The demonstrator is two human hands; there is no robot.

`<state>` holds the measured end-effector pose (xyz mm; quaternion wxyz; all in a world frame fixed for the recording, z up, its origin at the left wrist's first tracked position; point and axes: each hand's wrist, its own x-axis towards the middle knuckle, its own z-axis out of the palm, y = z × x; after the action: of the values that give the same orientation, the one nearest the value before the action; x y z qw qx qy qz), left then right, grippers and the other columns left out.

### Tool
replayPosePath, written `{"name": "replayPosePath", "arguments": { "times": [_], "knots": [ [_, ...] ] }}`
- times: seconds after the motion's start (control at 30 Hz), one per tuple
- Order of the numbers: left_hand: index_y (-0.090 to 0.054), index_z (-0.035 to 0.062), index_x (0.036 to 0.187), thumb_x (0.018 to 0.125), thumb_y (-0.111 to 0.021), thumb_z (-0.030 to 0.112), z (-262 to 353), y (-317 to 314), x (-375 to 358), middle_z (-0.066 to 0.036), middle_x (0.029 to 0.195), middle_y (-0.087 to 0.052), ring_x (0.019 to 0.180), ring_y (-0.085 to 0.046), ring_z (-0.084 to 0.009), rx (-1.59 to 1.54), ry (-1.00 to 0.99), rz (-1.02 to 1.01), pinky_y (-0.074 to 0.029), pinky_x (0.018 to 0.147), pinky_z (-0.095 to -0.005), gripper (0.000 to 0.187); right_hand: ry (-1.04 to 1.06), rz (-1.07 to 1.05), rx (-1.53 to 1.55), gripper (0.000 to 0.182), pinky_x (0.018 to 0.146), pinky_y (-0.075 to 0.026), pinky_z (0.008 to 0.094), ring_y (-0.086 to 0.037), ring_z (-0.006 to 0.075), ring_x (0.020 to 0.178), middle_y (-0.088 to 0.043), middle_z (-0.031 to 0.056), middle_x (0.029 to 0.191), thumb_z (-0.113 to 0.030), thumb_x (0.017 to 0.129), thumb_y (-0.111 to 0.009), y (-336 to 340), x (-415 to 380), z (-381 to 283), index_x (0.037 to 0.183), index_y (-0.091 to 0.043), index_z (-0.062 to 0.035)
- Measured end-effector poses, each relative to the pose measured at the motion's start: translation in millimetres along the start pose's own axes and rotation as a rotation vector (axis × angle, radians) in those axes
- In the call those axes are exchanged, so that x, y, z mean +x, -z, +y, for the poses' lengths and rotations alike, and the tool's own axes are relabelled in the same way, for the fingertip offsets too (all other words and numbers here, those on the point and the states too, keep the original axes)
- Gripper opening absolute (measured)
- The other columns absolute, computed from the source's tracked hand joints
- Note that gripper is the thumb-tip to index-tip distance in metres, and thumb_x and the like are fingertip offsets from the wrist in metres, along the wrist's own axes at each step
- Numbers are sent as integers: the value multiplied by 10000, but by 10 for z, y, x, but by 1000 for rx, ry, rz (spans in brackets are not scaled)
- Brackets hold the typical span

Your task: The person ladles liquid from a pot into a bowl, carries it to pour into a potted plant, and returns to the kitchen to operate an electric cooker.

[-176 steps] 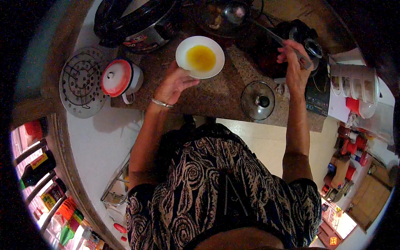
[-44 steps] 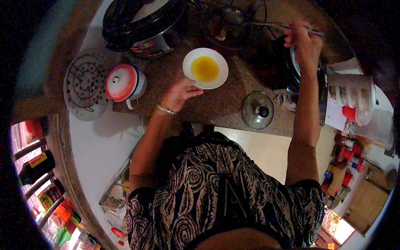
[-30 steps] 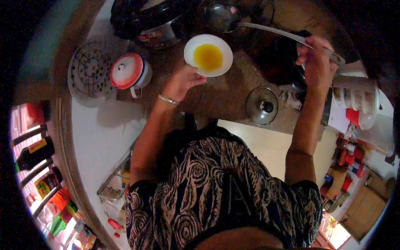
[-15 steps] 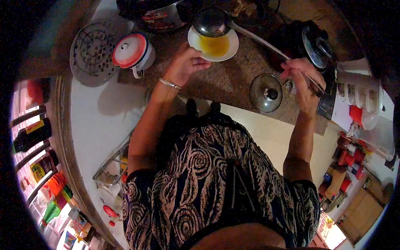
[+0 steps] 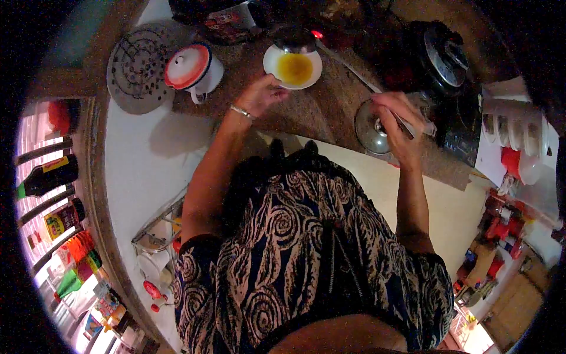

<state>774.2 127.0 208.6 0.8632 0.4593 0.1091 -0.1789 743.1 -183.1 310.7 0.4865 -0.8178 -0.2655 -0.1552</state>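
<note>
L hand [image 5: 262,94] steadies bowl [image 5: 293,66] top centre, R hand [image 5: 401,121] w/ fingers clenched on ladle [image 5: 354,74], now lowered onto bowl's far rim.

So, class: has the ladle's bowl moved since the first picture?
Yes. The ladle has moved from over the dark pot toward the person, to the far rim of the white bowl; the right hand holds its handle.

granite counter [image 5: 318,112], glass lid [image 5: 371,127] (knobbed), lidded mug [image 5: 191,68]

No lettering is legible; the bottle labels [image 5: 56,221] are too blurred to read.
</note>
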Motion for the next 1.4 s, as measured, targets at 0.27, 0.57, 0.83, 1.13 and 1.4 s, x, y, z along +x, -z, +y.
{"name": "replayPosePath", "arguments": {
  "times": [0.27, 0.57, 0.83, 1.13, 1.4],
  "knots": [
    [-538, 27, 1086, 757, -588, 118, -532, 425, 405, -76, 1007, -590, 965, -557, -224, -70, 35, 33, -433, 926, -442, 344, -105, -30, 96, 166, 645, -459, 259, -596, 175, 763, -628, 122, 870, 61, 788, -563, -219, -246, 442, 933, -635, 22],
    [-526, 0, 1095, 772, -566, 57, -664, 357, 479, -96, 1078, -575, 1037, -534, -236, -93, 70, 20, -399, 977, -460, 331, 5, -14, 43, 164, 665, -467, 274, -602, 202, 775, -635, 120, 874, 65, 754, -623, -245, -399, 780, 909, -641, 16],
    [-481, 17, 1155, 791, -553, 71, -646, 449, 356, -102, 1129, -550, 1080, -514, -266, -74, 88, -45, -399, 977, -457, 374, 58, 9, 126, 160, 669, -466, 269, -605, 206, 758, -630, 126, 865, 61, 771, -604, -313, -439, 481, 921, -633, 15],
    [-465, 21, 1172, 832, -557, 150, -501, -568, 448, -110, 1152, -534, 1100, -500, -274, -76, 106, -72, -393, 975, -460, 375, -382, 254, 610, 145, 660, -484, 279, -597, 174, 718, -621, 106, 843, -36, 847, -560, 559, -295, 576, 968, -597, 36],
    [-478, 48, 1170, 833, -574, 240, -319, -1691, 239, -80, 1093, -560, 1057, -537, -200, 568, 268, 324, -493, 783, -348, 399, -609, 261, 784, 219, 610, -501, 314, -591, 188, 637, -611, 154, 797, -133, 876, -521, 1640, -253, 491, 1012, -525, 39]
  ]
}}
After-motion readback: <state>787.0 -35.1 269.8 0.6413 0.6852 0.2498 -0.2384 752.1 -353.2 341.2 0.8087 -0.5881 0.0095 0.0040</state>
